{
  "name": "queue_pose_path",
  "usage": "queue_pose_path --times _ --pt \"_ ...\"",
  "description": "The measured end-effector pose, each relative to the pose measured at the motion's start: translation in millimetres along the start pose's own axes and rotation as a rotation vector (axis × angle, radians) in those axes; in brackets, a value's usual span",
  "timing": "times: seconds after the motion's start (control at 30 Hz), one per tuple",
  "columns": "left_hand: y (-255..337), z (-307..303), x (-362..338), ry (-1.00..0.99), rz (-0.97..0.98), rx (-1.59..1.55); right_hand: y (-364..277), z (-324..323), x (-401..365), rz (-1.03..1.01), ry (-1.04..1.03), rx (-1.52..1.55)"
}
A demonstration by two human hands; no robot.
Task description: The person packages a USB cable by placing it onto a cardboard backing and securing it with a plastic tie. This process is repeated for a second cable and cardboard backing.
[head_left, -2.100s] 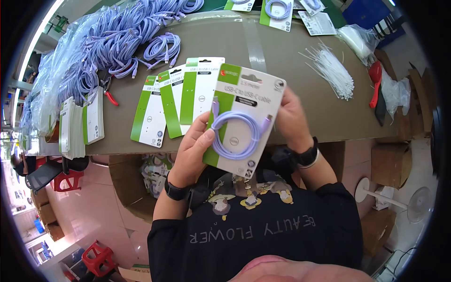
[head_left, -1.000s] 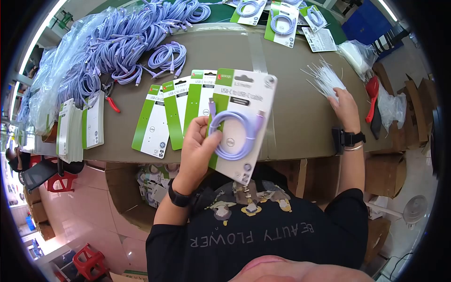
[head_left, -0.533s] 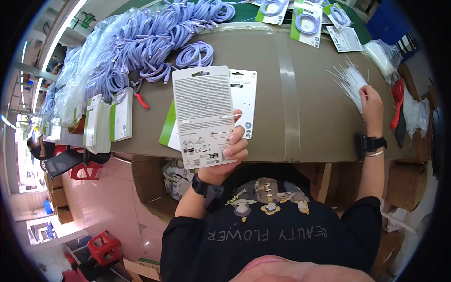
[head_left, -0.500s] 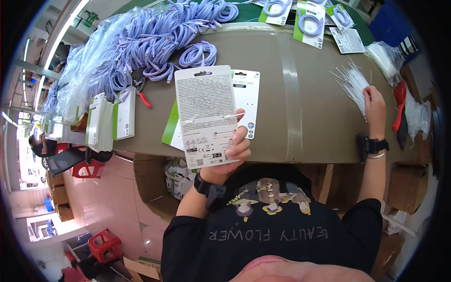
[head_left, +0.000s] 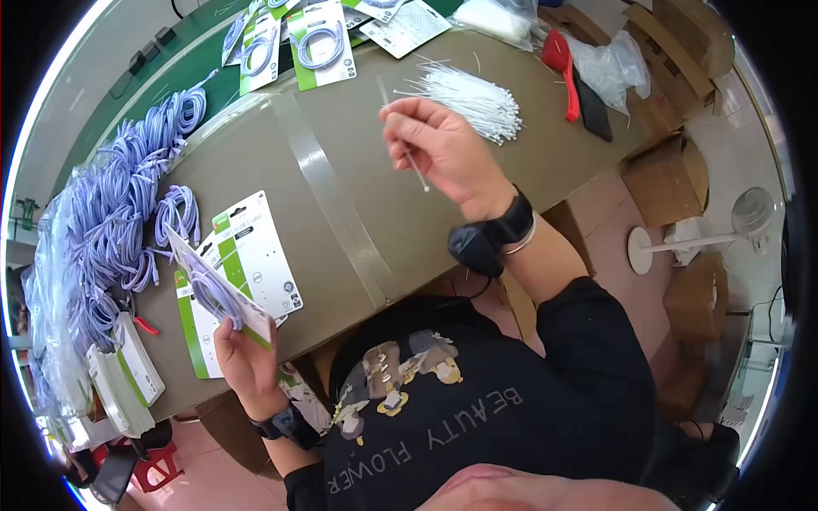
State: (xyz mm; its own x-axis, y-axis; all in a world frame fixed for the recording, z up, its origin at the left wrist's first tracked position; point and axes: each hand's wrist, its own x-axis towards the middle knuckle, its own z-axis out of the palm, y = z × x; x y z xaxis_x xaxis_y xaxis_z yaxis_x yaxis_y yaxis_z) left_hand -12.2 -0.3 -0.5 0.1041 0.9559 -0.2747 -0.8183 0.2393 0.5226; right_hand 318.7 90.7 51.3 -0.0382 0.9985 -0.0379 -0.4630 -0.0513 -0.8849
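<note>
My left hand (head_left: 249, 362) is closed on the lower edge of a packaging card (head_left: 257, 317), with a coiled lilac cable (head_left: 215, 294) on its front. The card is tilted, nearly edge-on to me. Two flat packaging cards, a printed one (head_left: 271, 264) and a partly covered one (head_left: 198, 345), lie on the table beside it. Above the table, my right hand (head_left: 443, 149) pinches a thin white cable tie (head_left: 419, 175) that sticks out on both sides of the fingers. Just beyond that hand spreads a pile of white cable ties (head_left: 477, 98).
Bundled lilac cables (head_left: 111, 204) heap along the left side, by stacked cards (head_left: 119, 383) and red-handled pliers (head_left: 145, 325). Finished-looking carded cables (head_left: 322, 47) lie at the back. A red-and-black tool (head_left: 571, 85) and a plastic bag (head_left: 609, 68) are at the right.
My right hand has lifted a cable tie from the pile and come left with it. My left hand has turned the card from its printed back to nearly edge-on. The view has swung right.
</note>
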Motion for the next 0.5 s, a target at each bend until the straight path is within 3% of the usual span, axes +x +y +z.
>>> queue_pose_path --times 0.17,0.23,0.27,0.33,0.37,0.47,0.5 --pt "-6.2 4.0 -6.3 -0.115 0.105 0.081 16.1 35.8 -17.6 0.1 -0.185 0.086" --pt "-10.1 -2.8 -4.5 -0.159 0.079 -0.048 17.1 56.3 -35.1 0.032 -0.261 -0.329" --pt "-9.2 -9.8 -1.6 -0.231 0.037 -0.134 24.5 65.7 -43.5 0.044 -0.319 -0.285" --pt "-13.8 -4.1 3.3 -0.438 -0.087 -0.339 37.6 79.4 -56.1 -0.457 -0.409 -0.667" --pt "-16.6 -4.6 3.9 -0.402 -0.128 -0.398 44.4 86.1 -58.3 -0.46 -0.439 -0.633" --pt "-21.0 -7.5 3.3 -0.371 -0.19 -0.496 61.3 94.8 -63.9 -0.779 -0.491 -0.73" --pt "-22.6 -7.8 3.5 -0.379 -0.222 -0.54 64.4 96.4 -64.5 -0.78 -0.494 -0.725"
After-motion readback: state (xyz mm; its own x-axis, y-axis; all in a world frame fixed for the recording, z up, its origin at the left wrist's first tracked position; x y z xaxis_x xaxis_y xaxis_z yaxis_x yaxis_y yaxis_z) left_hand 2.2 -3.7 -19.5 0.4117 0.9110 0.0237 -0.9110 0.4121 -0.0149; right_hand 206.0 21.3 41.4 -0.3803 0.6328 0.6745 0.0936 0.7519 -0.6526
